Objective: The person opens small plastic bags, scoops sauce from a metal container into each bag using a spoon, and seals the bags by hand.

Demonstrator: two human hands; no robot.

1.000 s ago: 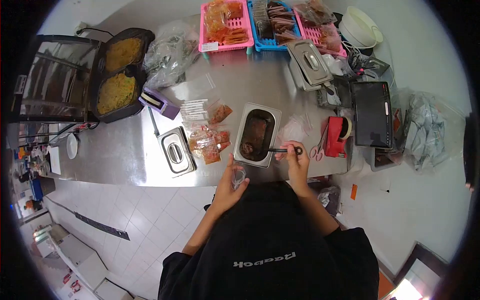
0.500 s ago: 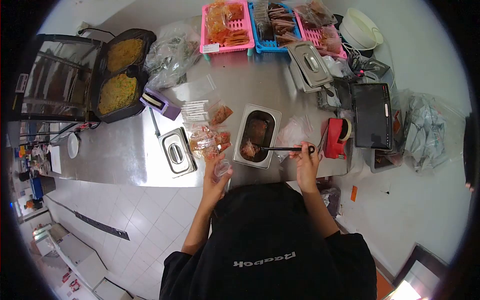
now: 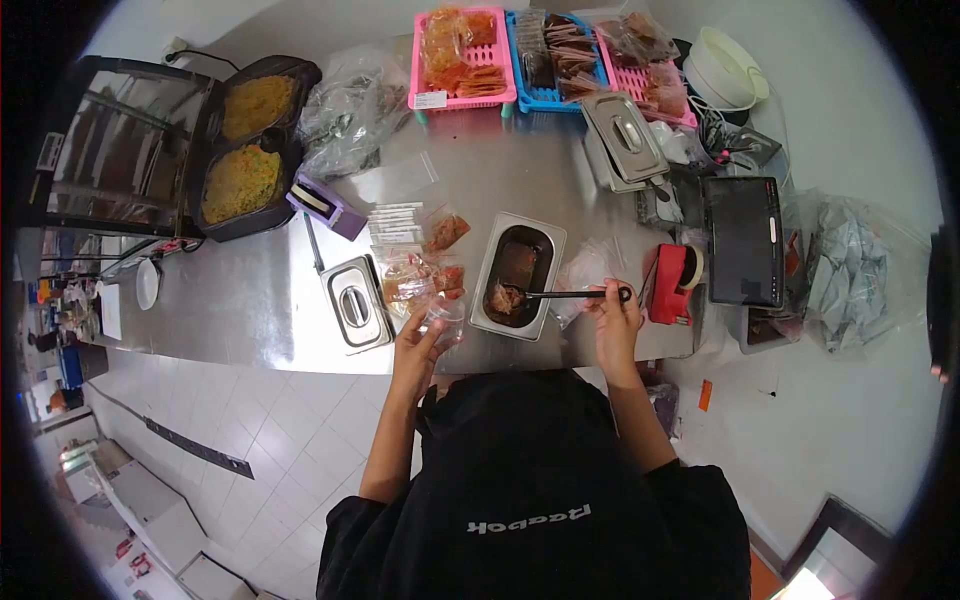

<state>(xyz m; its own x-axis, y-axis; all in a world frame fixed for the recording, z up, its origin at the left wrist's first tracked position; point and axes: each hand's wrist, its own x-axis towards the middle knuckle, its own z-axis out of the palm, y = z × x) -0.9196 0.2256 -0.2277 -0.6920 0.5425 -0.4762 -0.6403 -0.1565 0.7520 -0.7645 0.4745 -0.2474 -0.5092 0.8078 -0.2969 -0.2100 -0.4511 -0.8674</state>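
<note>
My right hand is closed around a spoon with a long black handle. The spoon's head sits among reddish-brown food in a deep steel food pan. To the left of this pan, my left hand pinches a small clear plastic bag between thumb and fingers. Just beyond that hand lie filled clear sachets with orange-red contents, and another filled sachet rests behind them.
A steel lid lies at the left. Clear bags and a red tape dispenser are on the right, beside a tablet. Pink and blue baskets stand at the back; a purple tape dispenser is farther left.
My left hand has shifted slightly left, and the clear bag in it now stands higher, over the sachets. The right hand keeps the spoon in the pan, almost unmoved.
</note>
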